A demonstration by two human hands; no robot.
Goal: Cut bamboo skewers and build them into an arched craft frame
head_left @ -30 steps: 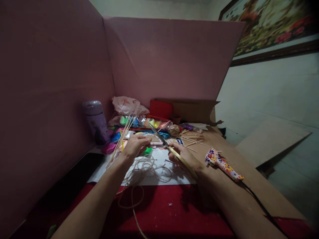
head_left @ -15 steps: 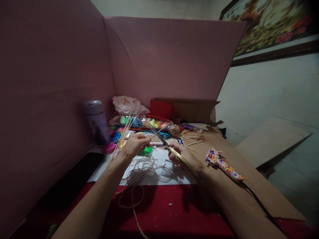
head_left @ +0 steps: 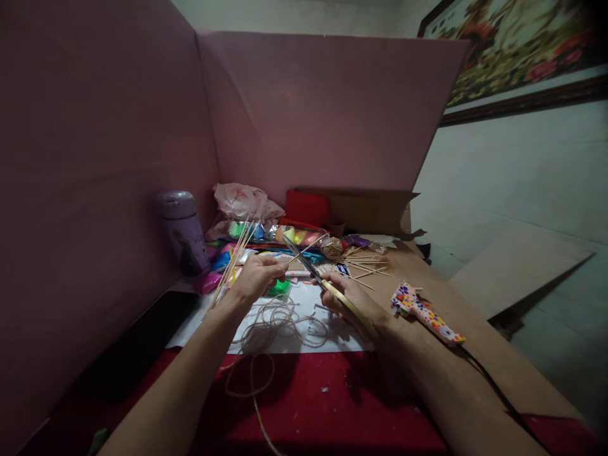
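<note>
Between the thumb and fingers of my left hand [head_left: 260, 276] is a thin wooden skewer [head_left: 308, 246] that slants up to the right. My right hand [head_left: 349, 296] is closed around the pale handles of a pair of scissors [head_left: 342, 296]. Their metal blades point up and left and cross the skewer; whether they bite into it I cannot tell. Loose loops of twine [head_left: 275, 323] lie on a white sheet [head_left: 242, 332] below both hands. Several long skewers [head_left: 232, 263] stand out behind my left wrist, and more wooden sticks [head_left: 363, 261] lie fanned out beyond my right hand.
A purple flask [head_left: 184, 234] stands at the left, with a dark flat object [head_left: 156, 326] before it. Packets of coloured clay [head_left: 299, 237] and a ball of twine [head_left: 331, 247] sit at the back. Right of my right hand rests a flower-patterned glue gun [head_left: 425, 315] with its cord on cardboard [head_left: 498, 373].
</note>
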